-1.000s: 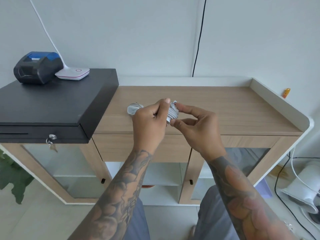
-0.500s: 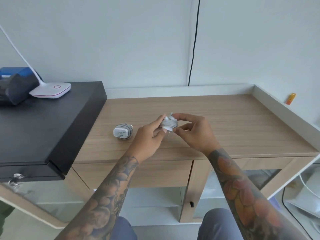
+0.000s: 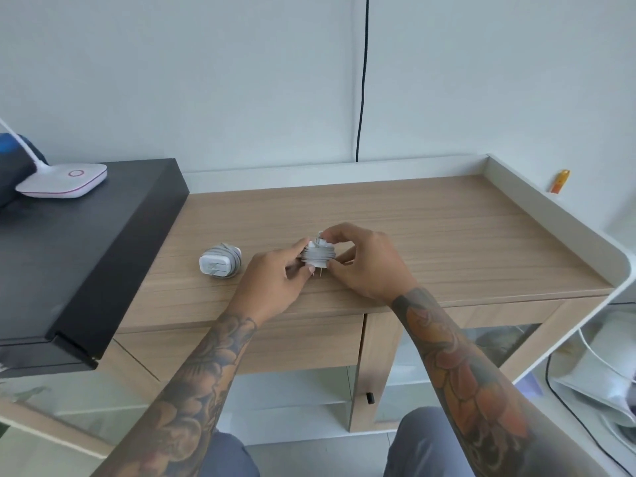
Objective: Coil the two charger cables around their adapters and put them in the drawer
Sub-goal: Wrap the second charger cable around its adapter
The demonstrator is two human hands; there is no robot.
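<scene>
Wood-grain bench (image 3: 447, 235) being backed by a pale wall, coiled adapter (image 3: 317, 255) being pinched above its front edge by left hand (image 3: 272, 287) and right hand (image 3: 370, 266), second coiled adapter (image 3: 220, 262) lying left, black box (image 3: 86, 242) occupying the left end.

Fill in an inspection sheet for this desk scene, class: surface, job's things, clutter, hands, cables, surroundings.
Surface: wooden desk with a raised white rim; its drawer is closed.
Job's things: one wrapped charger lies on the desk; a second charger, cable coiled round it, prongs toward the person, is held just above the desk.
Clutter: nothing seen on the desk besides the chargers.
Hands: left hand and right hand both pinch the second charger.
Cables: a black cable runs down the wall behind the desk.
Surroundings: black box at left with a white and pink lamp base on it; small orange object beyond the rim.
</scene>
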